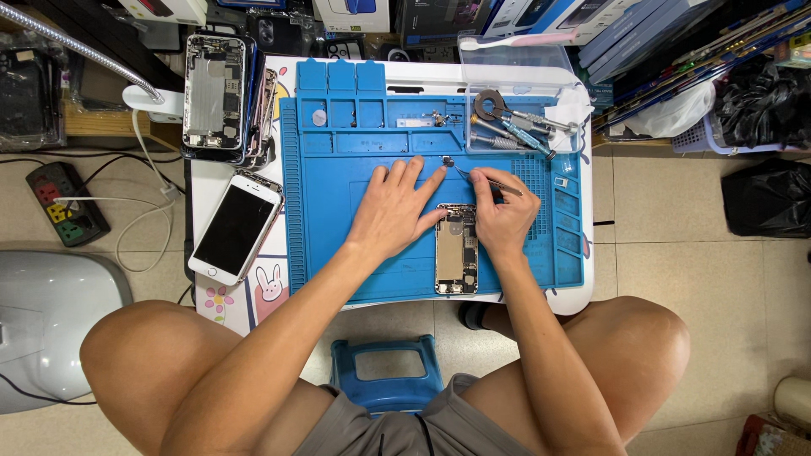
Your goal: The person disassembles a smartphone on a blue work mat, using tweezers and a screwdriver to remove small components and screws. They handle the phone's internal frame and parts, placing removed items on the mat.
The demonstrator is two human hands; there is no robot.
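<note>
An opened phone body [456, 251] lies on the blue repair mat [338, 245], its insides facing up. My left hand [390, 207] rests flat on the mat just left of the phone, fingers spread and pointing toward a small dark part [447, 160]. My right hand [503, 215] sits at the phone's upper right and grips thin metal tweezers [490, 181]. The tweezer tips reach toward that small part.
A white phone [235, 228] lies screen up left of the mat. Stacked open phone housings [218, 93] sit at the back left. Screwdrivers and a metal ring [511, 122] lie at the mat's back right under a clear tray. A power strip [66, 204] is on the floor.
</note>
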